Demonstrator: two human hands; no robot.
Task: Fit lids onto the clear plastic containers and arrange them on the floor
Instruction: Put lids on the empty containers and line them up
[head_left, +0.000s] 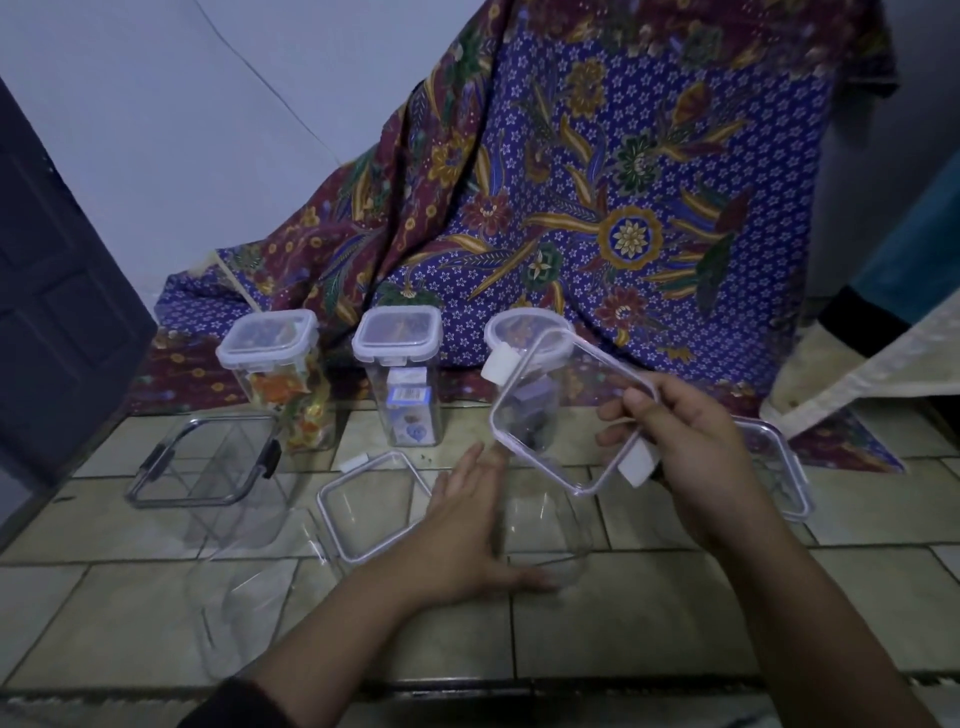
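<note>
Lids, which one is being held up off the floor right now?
The clear lid in the right hand, tilted in the air. The other loose lids lie on the tiles: one by the left hand, one behind the right.

Clear lid (574, 410) tilted above open clear container (550, 535); three lidded containers (397, 379) behind on floor

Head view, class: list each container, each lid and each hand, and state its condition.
Left back container: lidded, filled.
Middle back container: lidded, filled.
Right back container: lidded, partly hidden.
Black-clipped container: open, empty.
Near container: open, steadied by left hand.
Held lid: raised, tilted, in right hand.
Floor lid: loose.
Right lid: lying on floor.
</note>
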